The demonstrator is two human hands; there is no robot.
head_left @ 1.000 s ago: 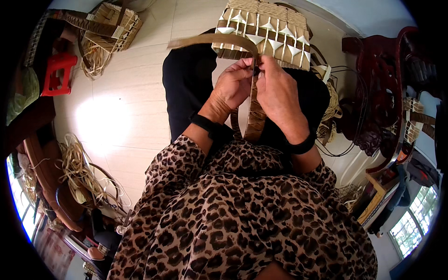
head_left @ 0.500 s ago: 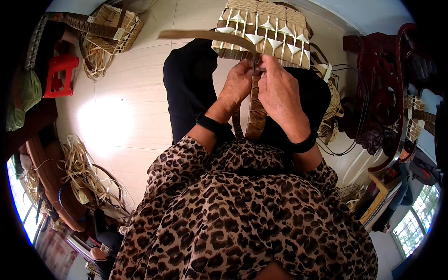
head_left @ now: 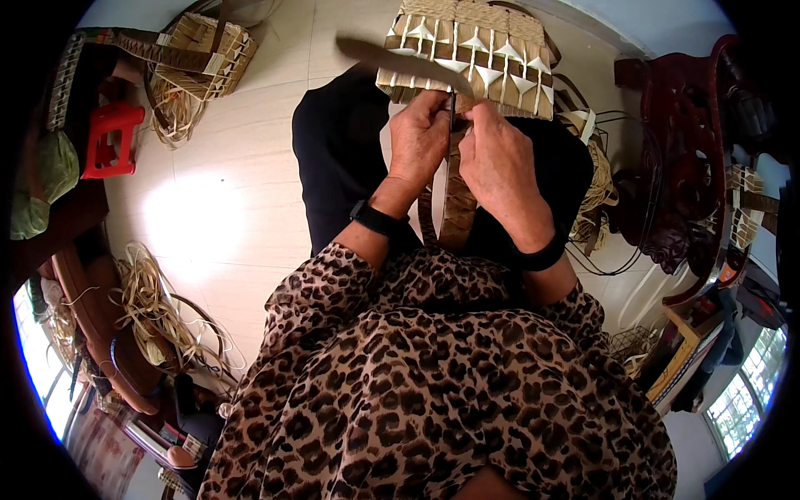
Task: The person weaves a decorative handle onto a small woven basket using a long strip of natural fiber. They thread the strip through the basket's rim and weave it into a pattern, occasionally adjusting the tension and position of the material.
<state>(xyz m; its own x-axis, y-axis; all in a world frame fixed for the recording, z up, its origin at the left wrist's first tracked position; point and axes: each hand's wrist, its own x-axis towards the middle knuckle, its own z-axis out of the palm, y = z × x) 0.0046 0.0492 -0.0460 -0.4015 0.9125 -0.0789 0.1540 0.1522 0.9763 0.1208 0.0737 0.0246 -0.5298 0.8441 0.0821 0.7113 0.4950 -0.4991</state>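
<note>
Step, my read: person is working the loose brown strip (head_left: 400, 62) in at the top of a braided brown strap (head_left: 458, 204); a narrow dark piece (head_left: 452, 108) is standing at the join, maybe a tool, can't confirm. Next move is probably calling for left fingers to be pinning the join while the right is drawing the strip through snug; a slack strip would likely be twisting.

Orientation: strip's free end is pointing toward about 10 o'clock, blurring a bit, and passing in front of the patterned basket (head_left: 508, 54) from this view; touching or not, can't tell. Strap's long axis is running 12 to 6, its lower end heading for the lap. Dark piece is lining up 12 to 6 too.

Location: strap is sitting between the knees, just below the hands; basket is lying at 12 o'clock from them.

Hands: left hand (head_left: 417, 142) is curling nearly closed, thumb and fingers pinching beside the dark piece. Right hand (head_left: 500, 154) is also curling, fingertips bunching at the join; exact grip is hiding behind the knuckles, so can't tell which has the strip.

Around, from the hands: second basket (head_left: 208, 71) is resting between 9 and 10, red stool (head_left: 112, 137) is standing at 9, tangled pale strips (head_left: 154, 304) are lying at 8.
</note>
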